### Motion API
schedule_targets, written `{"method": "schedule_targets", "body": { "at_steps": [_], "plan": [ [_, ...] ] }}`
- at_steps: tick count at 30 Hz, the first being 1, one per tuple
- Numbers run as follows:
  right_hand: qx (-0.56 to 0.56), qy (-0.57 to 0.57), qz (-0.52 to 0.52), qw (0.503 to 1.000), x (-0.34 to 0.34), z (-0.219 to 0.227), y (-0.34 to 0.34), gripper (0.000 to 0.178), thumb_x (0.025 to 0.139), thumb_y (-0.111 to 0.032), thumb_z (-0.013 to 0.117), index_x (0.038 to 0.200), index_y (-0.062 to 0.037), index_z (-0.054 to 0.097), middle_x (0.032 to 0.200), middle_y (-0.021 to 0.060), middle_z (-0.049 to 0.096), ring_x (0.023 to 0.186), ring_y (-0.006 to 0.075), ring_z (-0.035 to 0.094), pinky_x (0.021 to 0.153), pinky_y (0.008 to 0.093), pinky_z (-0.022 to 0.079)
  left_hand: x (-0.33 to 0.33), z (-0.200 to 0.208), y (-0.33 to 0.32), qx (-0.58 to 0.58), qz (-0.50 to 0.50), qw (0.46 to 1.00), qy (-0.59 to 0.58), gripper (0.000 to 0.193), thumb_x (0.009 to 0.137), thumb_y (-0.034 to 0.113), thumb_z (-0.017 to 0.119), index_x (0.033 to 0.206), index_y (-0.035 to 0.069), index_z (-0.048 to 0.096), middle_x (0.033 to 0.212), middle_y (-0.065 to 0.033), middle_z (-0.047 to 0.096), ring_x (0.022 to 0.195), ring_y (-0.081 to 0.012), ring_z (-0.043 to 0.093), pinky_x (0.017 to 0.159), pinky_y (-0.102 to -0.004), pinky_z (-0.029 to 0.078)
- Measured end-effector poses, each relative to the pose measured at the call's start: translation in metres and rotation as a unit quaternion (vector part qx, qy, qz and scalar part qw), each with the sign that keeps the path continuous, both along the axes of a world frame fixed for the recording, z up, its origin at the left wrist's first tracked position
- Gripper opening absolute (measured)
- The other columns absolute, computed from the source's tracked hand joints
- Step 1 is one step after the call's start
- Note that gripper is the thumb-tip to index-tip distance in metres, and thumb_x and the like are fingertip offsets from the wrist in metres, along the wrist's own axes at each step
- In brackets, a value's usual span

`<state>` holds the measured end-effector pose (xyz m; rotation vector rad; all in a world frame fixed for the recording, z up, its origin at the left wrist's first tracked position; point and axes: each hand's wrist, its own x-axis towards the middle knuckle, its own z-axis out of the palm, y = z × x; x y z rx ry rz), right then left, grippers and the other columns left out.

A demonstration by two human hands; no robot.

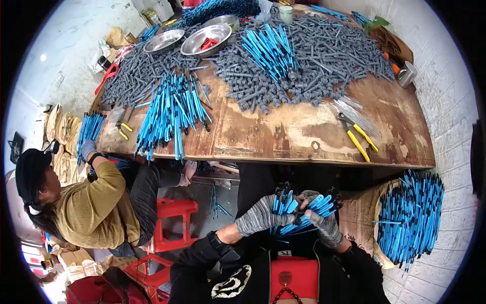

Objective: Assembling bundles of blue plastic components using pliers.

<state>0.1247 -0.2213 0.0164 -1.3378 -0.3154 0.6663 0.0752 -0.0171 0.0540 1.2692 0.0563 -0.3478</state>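
Note:
Both my hands wear grey knit gloves and are close together above my lap. My left hand (262,217) is closed around a bundle of thin blue sticks with black ends (286,204). My right hand (328,227) grips a second bundle of the same blue sticks (322,204), thumb across it. The two bundles fan apart at the top and nearly meet below; some fingers are hidden behind them. Right of my right hand, a wide sack (377,238) stands packed with upright blue sticks (411,215).
A wooden table (253,134) ahead bears heaped grey plastic pieces (324,55), piles of blue sticks (174,111), metal bowls (206,41) and yellow-handled pliers (356,136). At left sits a co-worker (93,202), near a red stool (174,223). A white brick wall (445,116) bounds the right.

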Motion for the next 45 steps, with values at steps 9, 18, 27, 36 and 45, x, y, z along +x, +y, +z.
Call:
{"method": "schedule_targets", "body": {
  "at_steps": [9, 18, 27, 36, 45],
  "plan": [
    [0.060, -0.137, 0.047, 0.988, 0.095, 0.073, 0.031, 0.039, 0.091, -0.029, 0.057, 0.117, -0.0004, 0.050, 0.113, 0.0108, 0.058, 0.102, 0.0189, 0.057, 0.094, 0.0350, 0.042, 0.003, -0.041, 0.078, -0.115, -0.062, 0.991, -0.022, 0.048, 0.070, 0.020, 0.080, 0.111, 0.002, 0.060, 0.093, -0.0055, 0.066, 0.086, -0.0119, 0.060, 0.080, -0.0262, 0.047],
    [-0.401, -0.758, 0.163, 0.487, 0.274, 0.075, 0.198, 0.031, 0.076, -0.012, 0.064, 0.106, -0.0055, 0.061, 0.105, 0.0108, 0.058, 0.097, 0.0281, 0.056, 0.081, 0.0381, 0.049, 0.003, -0.040, 0.081, -0.115, -0.051, 0.991, -0.040, 0.051, 0.071, 0.019, 0.079, 0.114, 0.003, 0.059, 0.106, -0.0056, 0.064, 0.099, -0.0121, 0.056, 0.090, -0.0282, 0.043],
    [-0.394, -0.680, 0.181, 0.592, 0.268, 0.102, 0.228, 0.031, 0.077, -0.016, 0.066, 0.107, -0.0060, 0.061, 0.106, 0.0104, 0.061, 0.094, 0.0231, 0.060, 0.079, 0.0344, 0.050, 0.005, -0.052, 0.076, -0.163, -0.035, 0.985, -0.052, 0.039, 0.077, 0.010, 0.074, 0.113, 0.004, 0.059, 0.101, -0.0011, 0.062, 0.096, -0.0100, 0.055, 0.090, -0.0268, 0.043],
    [-0.188, -0.236, 0.138, 0.943, 0.149, 0.118, 0.107, 0.027, 0.084, -0.018, 0.065, 0.105, -0.0020, 0.060, 0.089, 0.0081, 0.062, 0.080, 0.0186, 0.065, 0.069, 0.0284, 0.054, -0.008, -0.049, 0.073, -0.126, -0.050, 0.987, -0.080, 0.028, 0.072, 0.014, 0.078, 0.093, 0.004, 0.062, 0.094, -0.0042, 0.060, 0.092, -0.0149, 0.056, 0.080, -0.0297, 0.045],
    [-0.158, 0.099, 0.210, 0.960, 0.053, 0.098, 0.045, 0.023, 0.085, -0.016, 0.065, 0.100, 0.0014, 0.061, 0.084, 0.0063, 0.064, 0.074, 0.0141, 0.065, 0.066, 0.0254, 0.053, -0.029, -0.004, 0.028, -0.122, -0.058, 0.989, -0.055, 0.045, 0.070, 0.005, 0.079, 0.107, 0.002, 0.053, 0.092, -0.0043, 0.062, 0.090, -0.0124, 0.059, 0.081, -0.0270, 0.048]
  ]
}}
